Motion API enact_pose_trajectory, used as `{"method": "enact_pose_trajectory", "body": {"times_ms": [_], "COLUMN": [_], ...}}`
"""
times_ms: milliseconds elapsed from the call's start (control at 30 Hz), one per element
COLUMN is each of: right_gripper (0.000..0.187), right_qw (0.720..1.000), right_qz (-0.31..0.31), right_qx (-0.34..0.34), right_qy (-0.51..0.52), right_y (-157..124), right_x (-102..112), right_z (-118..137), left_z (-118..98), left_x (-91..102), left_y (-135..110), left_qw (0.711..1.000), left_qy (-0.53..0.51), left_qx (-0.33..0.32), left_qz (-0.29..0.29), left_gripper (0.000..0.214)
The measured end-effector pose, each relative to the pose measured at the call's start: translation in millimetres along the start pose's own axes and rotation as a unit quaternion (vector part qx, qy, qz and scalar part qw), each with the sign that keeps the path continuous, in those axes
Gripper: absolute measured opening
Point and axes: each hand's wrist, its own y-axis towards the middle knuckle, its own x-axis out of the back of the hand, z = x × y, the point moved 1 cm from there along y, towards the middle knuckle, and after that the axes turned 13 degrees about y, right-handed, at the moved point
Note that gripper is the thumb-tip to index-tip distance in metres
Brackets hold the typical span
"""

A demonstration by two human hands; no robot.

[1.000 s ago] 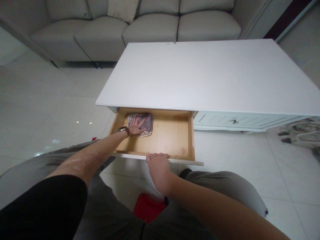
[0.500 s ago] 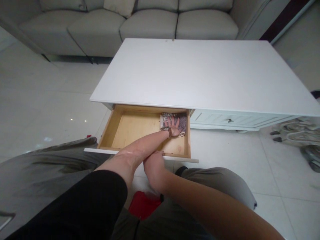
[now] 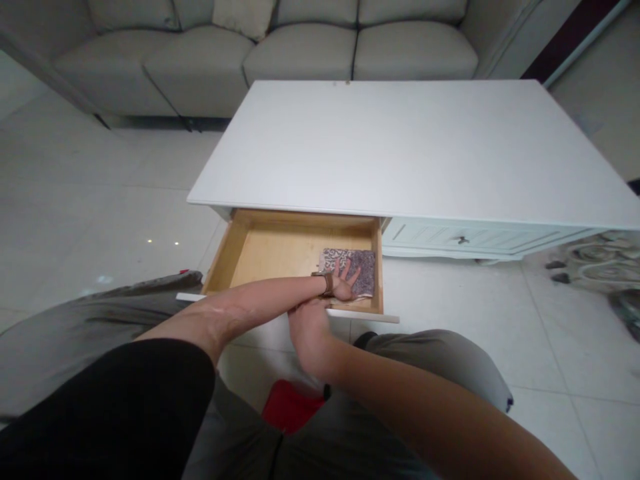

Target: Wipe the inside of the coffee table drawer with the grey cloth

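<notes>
My left hand, with a brown-strapped watch at the wrist, lies with fingers spread on a folded patterned cloth. The cloth is purple-grey with a pale figured strip and rests in the right part of a pulled-out wooden drawer, close to its front. Below my left wrist, my right hand is closed over the top of the drawer's white front panel. Its fingertips are partly hidden behind the panel and my left arm.
The drawer belongs to a white coffee table. A closed drawer with a small knob sits on the right. Behind the table stands a grey sofa. My knees flank the drawer, and something red lies below. Pale tiles cover the floor.
My left hand and the folded cloth have moved toward the drawer's front, away from the back. My right hand stays at the front panel. The view has shifted slightly.
</notes>
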Motion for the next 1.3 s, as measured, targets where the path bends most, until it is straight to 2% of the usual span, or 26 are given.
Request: {"method": "enact_pose_trajectory", "body": {"times_ms": [133,367,467,533,667,867,967,1067,1133,1233,1300], "right_gripper": [0.051,0.049,0.050,0.050,0.050,0.048,0.049,0.050,0.049,0.047,0.046], "right_qw": [1.000,0.999,0.999,0.999,0.999,1.000,1.000,1.000,1.000,1.000,1.000], "right_qz": [0.009,0.025,0.029,0.024,0.029,0.024,0.027,0.030,0.025,0.018,0.019], "right_qx": [-0.001,0.012,0.016,0.022,0.017,0.011,0.009,0.006,0.004,-0.001,-0.001], "right_qy": [-0.011,-0.017,-0.014,-0.010,-0.012,0.006,0.000,-0.002,-0.001,-0.001,-0.006], "right_y": [2,1,-2,-3,-6,-6,-7,-7,-6,-4,-3], "right_x": [-2,-2,0,2,2,2,2,2,1,-2,-2], "right_z": [0,1,0,-1,-3,-4,-4,-4,-4,-4,-3], "left_z": [7,29,41,54,99,204,239,249,246,238,235], "left_x": [1.6,26.5,29.0,27.7,21.7,10.1,3.4,-5.0,-9.0,-7.0,2.1], "left_y": [-12,-3,-3,-8,-30,-75,-92,-100,-102,-102,-99], "left_qw": [1.000,0.998,0.997,0.995,0.991,0.982,0.976,0.982,0.984,0.981,0.978], "left_qy": [0.003,-0.012,0.023,0.044,0.051,0.047,0.035,0.027,0.034,0.053,0.059], "left_qx": [-0.023,-0.041,-0.024,-0.001,0.050,0.161,0.213,0.186,0.177,0.186,0.193], "left_qz": [0.010,0.051,0.075,0.094,0.109,0.081,0.008,-0.002,0.000,-0.029,-0.045], "left_gripper": [0.082,0.101,0.101,0.109,0.122,0.111,0.117,0.135,0.135,0.106,0.084]}}
